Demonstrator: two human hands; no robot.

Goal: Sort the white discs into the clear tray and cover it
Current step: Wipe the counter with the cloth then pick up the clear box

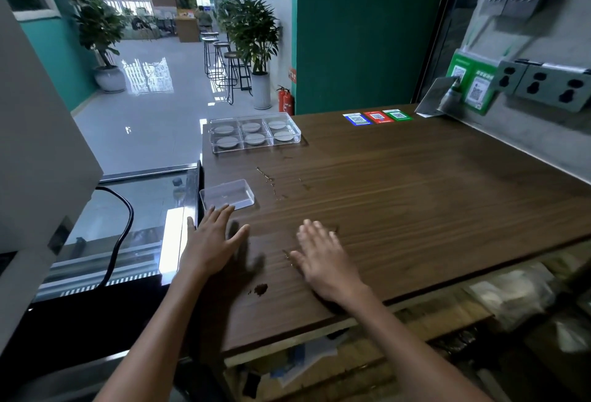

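The wooden worktop (399,184) runs wide and bare across its middle and right, bounded by a grey wall with sockets (543,81) on the right and a near edge just under the wrists. Its left edge drops beside a glass-topped case (137,209).

The clear tray (255,131) sits at the far left corner, close to that left edge. It has six compartments in two rows of three, and each holds one white disc (255,138) lying flat. Whether a cover is on it cannot be told. A smaller clear lid (227,194) lies nearer, also by the left edge, hollow side down.

The left hand (212,241) is released, fingers straight and spread, its fingertips at the near edge of the lid; contact cannot be told. The right hand (323,261) is also released, flat over the worktop with nothing in its grip. The tray lies well apart from both hands, beyond the lid.
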